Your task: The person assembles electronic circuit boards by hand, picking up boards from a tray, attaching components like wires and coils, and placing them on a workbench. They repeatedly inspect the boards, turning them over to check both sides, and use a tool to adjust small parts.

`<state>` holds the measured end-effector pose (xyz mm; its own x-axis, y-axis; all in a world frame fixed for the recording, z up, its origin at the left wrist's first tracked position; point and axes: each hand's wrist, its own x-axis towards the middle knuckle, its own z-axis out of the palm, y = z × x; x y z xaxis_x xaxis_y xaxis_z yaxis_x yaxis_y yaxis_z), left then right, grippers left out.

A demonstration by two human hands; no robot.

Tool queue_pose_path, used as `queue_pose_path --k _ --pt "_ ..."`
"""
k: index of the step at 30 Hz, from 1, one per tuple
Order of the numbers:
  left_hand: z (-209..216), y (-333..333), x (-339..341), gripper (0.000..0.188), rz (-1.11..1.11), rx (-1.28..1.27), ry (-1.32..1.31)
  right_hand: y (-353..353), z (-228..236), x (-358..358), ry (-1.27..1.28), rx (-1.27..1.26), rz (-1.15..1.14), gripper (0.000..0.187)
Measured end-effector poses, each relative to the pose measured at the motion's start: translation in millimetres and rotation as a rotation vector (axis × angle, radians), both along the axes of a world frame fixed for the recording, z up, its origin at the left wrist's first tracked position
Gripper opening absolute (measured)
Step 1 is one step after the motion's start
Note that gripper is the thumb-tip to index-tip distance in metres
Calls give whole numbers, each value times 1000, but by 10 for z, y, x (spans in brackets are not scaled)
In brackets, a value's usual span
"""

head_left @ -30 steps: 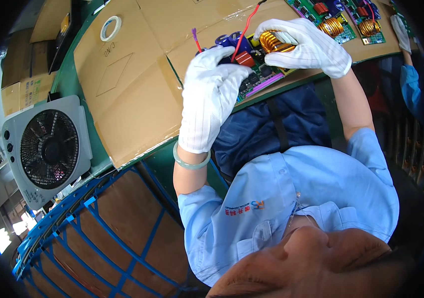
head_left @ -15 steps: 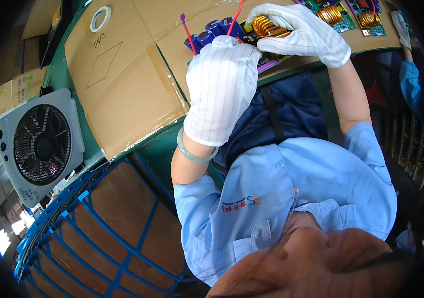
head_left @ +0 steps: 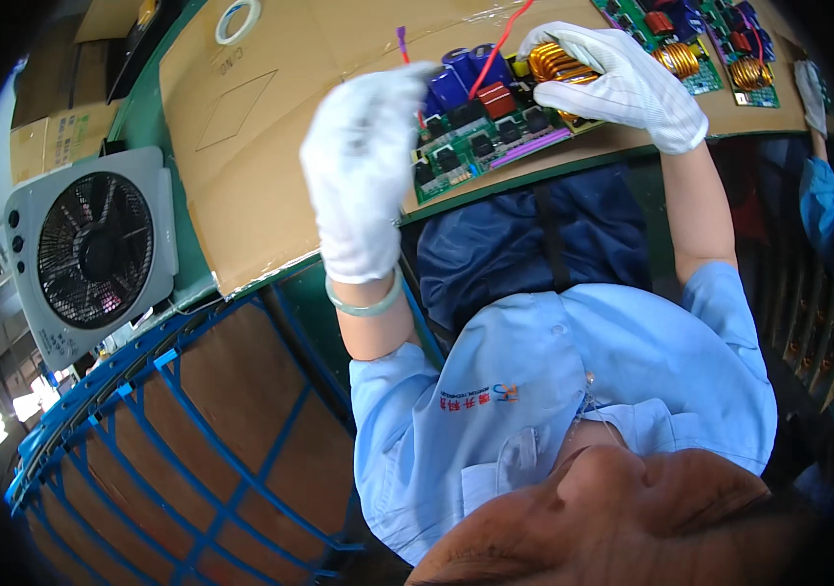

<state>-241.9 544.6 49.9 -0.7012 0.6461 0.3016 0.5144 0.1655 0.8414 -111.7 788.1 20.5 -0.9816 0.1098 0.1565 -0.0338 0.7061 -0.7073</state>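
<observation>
A green circuit board (head_left: 456,164) lies near the front edge of the cardboard, bearing dark blue capacitors (head_left: 450,90), a red block (head_left: 497,101) and several black parts. At its right end is a copper-wound coil (head_left: 556,64). My right hand (head_left: 622,86), in a white striped glove, has thumb and fingers round the coil. My left hand (head_left: 360,171), gloved too, is raised at the board's left end; motion smears its fingers, so what they do is hidden. A red wire (head_left: 501,47) and a purple-tipped one (head_left: 402,45) rise from the board.
More boards with copper coils (head_left: 676,61) lie to the right. A tape roll (head_left: 238,21) rests on the cardboard (head_left: 270,186). A grey box fan (head_left: 96,249) stands at the left, above a blue-framed rack (head_left: 241,469). Another person's gloved hand (head_left: 812,96) shows at far right.
My left hand has drawn off the board to the left, uncovering its black parts and red block. My right hand stays at the coil. The whole view has shifted slightly.
</observation>
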Motion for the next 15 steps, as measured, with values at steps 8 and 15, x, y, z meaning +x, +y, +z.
queue_pose_path --k 8,15 --pt "-101 -302 -63 16 67 -142 8 67 -142 -33 75 52 3 36" --pt "-45 -144 12 18 -76 -124 78 79 -145 -16 79 55 -3 35"
